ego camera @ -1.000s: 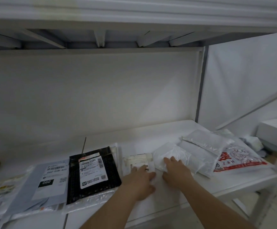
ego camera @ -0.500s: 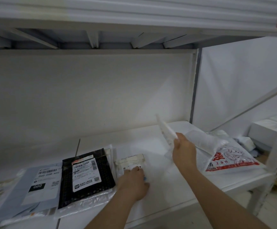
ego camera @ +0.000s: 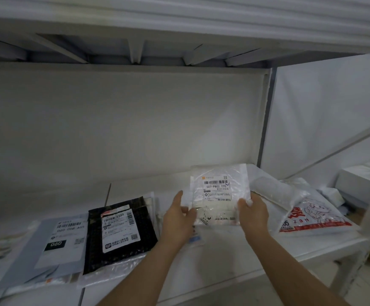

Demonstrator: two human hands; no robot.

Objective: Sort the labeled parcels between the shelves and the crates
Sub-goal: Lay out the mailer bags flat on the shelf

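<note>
A clear plastic parcel with a white barcode label is held upright above the white shelf, label facing me. My left hand pinches its lower left edge and my right hand grips its lower right corner. To the left, flat on the shelf, lie a black parcel with a white label and a grey parcel marked 060. Another small white parcel lies on the shelf under my left hand, mostly hidden.
At the right end of the shelf lies a pile of white bags, one with red print. The upper shelf hangs low overhead. A grey upright post stands at the back right. Boxes sit beyond the shelf's right end.
My right hand lifted the clear parcel off the shelf and turned its label toward me. My left hand left the small white parcel and came up to take the clear parcel's left edge.
</note>
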